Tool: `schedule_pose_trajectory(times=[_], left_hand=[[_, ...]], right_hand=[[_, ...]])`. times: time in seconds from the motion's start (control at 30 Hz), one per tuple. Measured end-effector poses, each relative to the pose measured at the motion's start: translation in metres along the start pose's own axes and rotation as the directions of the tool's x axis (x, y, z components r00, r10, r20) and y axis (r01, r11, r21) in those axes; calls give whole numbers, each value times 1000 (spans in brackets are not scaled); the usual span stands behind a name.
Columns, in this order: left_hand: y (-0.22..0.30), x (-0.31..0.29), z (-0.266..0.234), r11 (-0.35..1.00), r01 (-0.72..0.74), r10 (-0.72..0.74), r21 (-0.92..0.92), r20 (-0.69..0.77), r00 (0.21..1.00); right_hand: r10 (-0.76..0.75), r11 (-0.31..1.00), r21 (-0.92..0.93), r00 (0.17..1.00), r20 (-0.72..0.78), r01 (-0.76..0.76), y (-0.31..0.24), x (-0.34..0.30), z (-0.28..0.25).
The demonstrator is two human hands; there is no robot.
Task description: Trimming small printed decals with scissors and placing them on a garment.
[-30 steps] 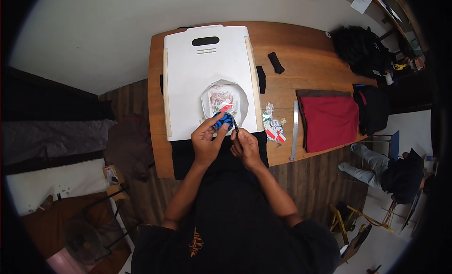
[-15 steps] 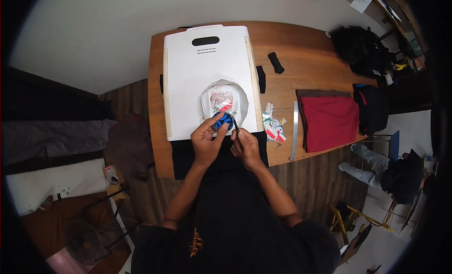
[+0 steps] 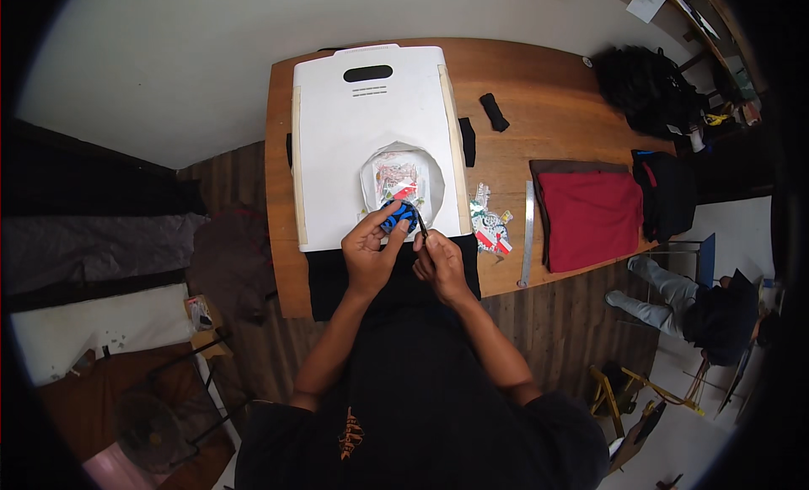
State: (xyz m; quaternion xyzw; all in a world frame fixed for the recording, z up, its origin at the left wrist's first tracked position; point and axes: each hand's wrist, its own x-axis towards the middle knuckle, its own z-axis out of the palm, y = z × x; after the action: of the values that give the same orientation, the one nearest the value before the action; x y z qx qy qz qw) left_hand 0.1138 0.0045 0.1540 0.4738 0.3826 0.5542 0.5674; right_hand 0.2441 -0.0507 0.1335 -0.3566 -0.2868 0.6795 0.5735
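My left hand (image 3: 371, 252) pinches a small round blue-and-black cut piece (image 3: 398, 218) between thumb and fingers. Against its right edge stands a slim dark tool (image 3: 422, 224), gripped in my right hand (image 3: 439, 264); its exact kind is too small to make out. Both hands are over the near edge of a large white board (image 3: 371, 123) with a dark slot at its far end. Just beyond my fingers a round white-walled opening (image 3: 434, 174) in the board holds printed paper or sticker pieces (image 3: 396, 171). Black cloth (image 3: 327, 279) hangs under the board's near edge.
Right of the board, colourful cutouts (image 3: 491, 226) lie on the wooden table (image 3: 506, 77) beside a metal ruler (image 3: 527, 233). Folded red cloth (image 3: 588, 220), a dark bundle (image 3: 495, 112) and a black bag (image 3: 645, 90) are farther right. Another person (image 3: 716, 317) is at the far right.
Almost nothing differs. Both hands keep their places, with the round piece and the slim tool held as before.
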Motion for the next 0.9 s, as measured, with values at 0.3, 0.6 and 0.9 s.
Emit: schedule_pose_trajectory(times=[0.3, 0.6, 0.9], left_hand=[[-5, -2, -4, 999, 35, -35, 12, -3, 999], [-5, -1, -3, 1000, 17, -17, 4, 1, 1000], [-5, -1, -3, 999, 38, -38, -7, 6, 999]], right_hand=[[5, 1000, 0, 1000, -14, -5, 3, 0, -2], [-5, 1000, -10, 1000, -17, 5, 4, -1, -2], [4, 1000, 10, 1000, -18, -4, -4, 0, 1]])
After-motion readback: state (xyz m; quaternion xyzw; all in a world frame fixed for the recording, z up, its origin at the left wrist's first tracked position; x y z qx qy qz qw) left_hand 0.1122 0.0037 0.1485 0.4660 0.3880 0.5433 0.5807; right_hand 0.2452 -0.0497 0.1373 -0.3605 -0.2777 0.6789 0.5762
